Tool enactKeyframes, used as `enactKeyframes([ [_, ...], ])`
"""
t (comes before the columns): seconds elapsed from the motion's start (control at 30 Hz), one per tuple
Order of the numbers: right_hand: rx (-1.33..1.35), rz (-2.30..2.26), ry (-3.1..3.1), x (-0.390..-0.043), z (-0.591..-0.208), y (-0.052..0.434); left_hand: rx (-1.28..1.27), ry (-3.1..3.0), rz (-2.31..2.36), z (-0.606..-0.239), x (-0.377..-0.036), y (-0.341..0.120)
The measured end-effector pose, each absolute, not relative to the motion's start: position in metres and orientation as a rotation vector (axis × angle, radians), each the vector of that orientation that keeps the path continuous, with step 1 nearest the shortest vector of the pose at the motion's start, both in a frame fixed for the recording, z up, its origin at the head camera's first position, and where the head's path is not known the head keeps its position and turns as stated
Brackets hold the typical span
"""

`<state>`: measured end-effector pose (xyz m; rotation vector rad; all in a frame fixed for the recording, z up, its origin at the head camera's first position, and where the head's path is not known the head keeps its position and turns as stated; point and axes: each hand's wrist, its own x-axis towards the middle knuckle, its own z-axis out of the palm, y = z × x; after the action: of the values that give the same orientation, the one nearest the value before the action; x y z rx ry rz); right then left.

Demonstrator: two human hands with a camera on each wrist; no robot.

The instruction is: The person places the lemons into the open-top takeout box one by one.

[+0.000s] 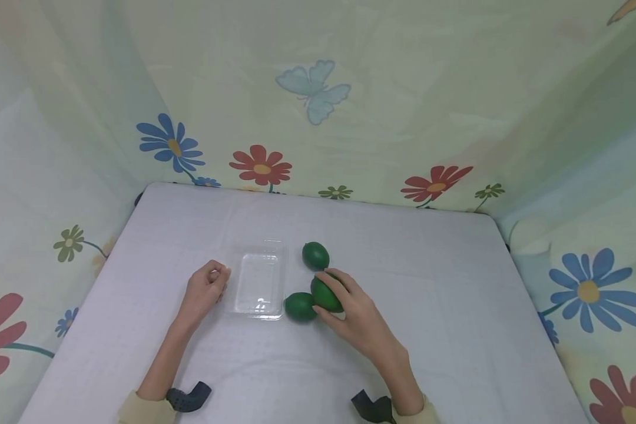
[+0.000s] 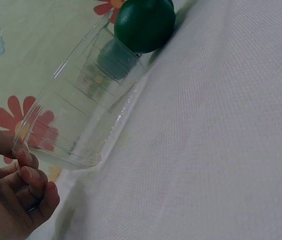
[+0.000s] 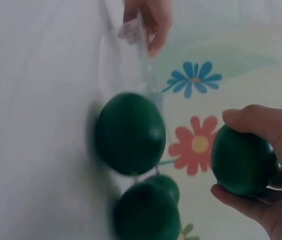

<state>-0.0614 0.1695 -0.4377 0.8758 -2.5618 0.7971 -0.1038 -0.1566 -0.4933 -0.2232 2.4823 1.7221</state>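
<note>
My right hand [image 1: 357, 318] clamps one lime [image 1: 325, 293]; my left hand [image 1: 206, 288], fingers curled, steadies the clear tray [image 1: 258, 282]. The tray holds nothing; all three limes remain outside.

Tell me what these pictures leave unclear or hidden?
- Head view: whether the left hand touches the clear tray; too small.
- Left wrist view: the tray's far end, behind a green fruit.
- Right wrist view: the right hand's palm, cut off; nearest fruit blurred.
</note>
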Motion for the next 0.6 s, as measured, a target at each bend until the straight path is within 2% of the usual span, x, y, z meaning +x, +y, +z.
enactKeyframes([
  [0.23, 1.003, 0.827, -2.589, -0.072, -0.431, 0.13, -0.231, 2.496, 1.71, -0.493, -0.103, -0.156],
  [0.6, 1.184, 0.693, -2.685, -0.091, -0.448, 0.081, -0.201, 2.504, 1.701, -0.495, -0.103, -0.156],
])
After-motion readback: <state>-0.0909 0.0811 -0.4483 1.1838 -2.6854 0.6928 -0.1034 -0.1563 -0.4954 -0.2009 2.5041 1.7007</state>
